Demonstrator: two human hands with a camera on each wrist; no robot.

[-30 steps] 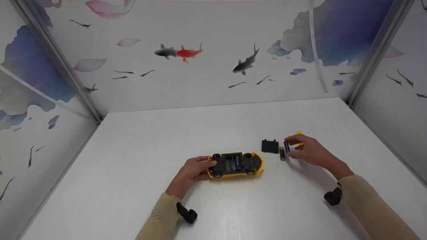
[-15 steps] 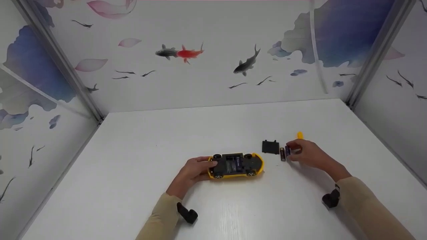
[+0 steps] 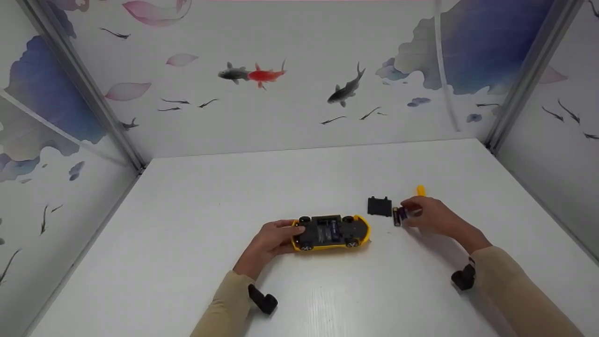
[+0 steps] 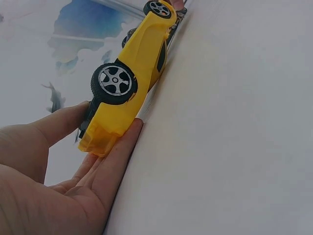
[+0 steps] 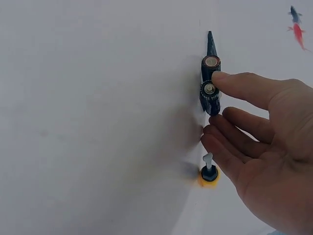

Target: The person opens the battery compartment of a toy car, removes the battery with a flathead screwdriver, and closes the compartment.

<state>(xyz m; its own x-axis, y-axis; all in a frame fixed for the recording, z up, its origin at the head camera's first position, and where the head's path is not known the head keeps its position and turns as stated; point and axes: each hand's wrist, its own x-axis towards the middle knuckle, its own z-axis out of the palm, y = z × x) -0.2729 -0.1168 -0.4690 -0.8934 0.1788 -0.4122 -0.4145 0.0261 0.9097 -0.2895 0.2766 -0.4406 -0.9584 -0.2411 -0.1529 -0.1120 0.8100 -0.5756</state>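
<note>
A yellow toy car (image 3: 353,229) lies wheels up, its battery compartment uncovered with a dark battery (image 3: 334,230) inside. My left hand (image 3: 273,236) holds one end, thumb on the black underside and fingers beneath, as the left wrist view shows. Over to the right, my right hand (image 3: 435,216) pinches a dark purple battery (image 5: 210,102) between thumb and fingers, low at the table. Right beside that one lies a second battery (image 3: 396,216) with a copper-coloured end. The fingers partly hide the pinched battery in the head view.
A black battery cover (image 3: 379,206) lies just left of the loose batteries. Behind the right hand is a screwdriver with a yellow handle (image 3: 421,190). Printed walls enclose the white table (image 3: 224,187) at the back and sides.
My right hand has lowered the purple battery and moved it slightly left, next to the other loose battery. My left hand and the car stay in place.
</note>
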